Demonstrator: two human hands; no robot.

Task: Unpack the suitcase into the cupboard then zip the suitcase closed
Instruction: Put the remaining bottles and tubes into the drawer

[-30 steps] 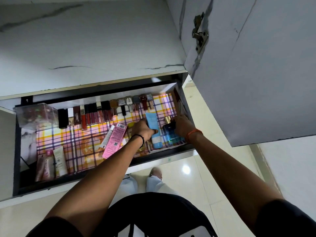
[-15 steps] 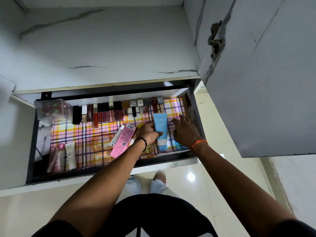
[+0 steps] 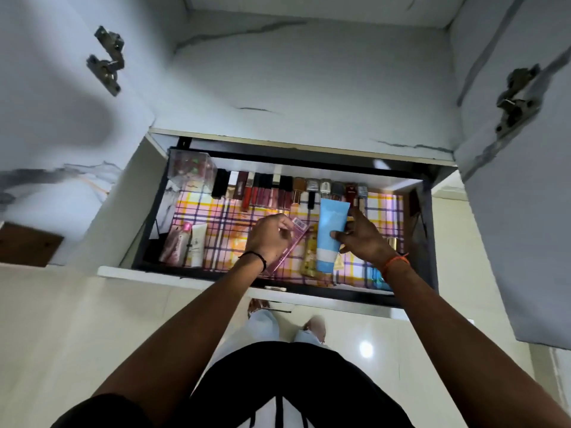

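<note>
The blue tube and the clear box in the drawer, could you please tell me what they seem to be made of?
The blue tube looks like soft matte plastic: flat crimped top end, white cap, no glare. The clear box looks like hard glossy acrylic or similar plastic: see-through walls with sharp bright edges, contents visible inside.

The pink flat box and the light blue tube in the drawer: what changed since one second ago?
The left hand took hold of the pink flat box and tilted it up. The right hand moved left onto the light blue tube. The row of small bottles stayed.
</note>
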